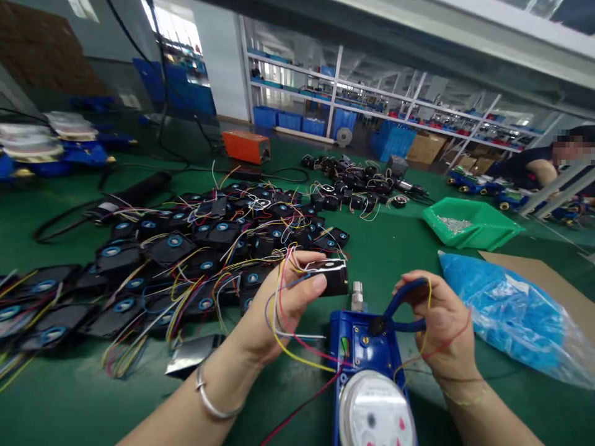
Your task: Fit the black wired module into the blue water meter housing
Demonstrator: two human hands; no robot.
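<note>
My left hand is closed around a small black box-shaped module with white, yellow, red and blue wires trailing from it. Below it lies a blue meter housing with a round, clear-covered dial and a metal fitting at its far end. My right hand curls its fingers round a bent blue cable, which runs to a black grommet-like piece on the housing. Thin yellow and red wires cross the right palm. The inside of the housing is partly visible, with brass-coloured screws.
Many black modules with coloured wires cover the left of the green bench. Smaller black parts lie farther back. To the right are a green bin of small metal pieces and a blue plastic bag. Another person works at far right.
</note>
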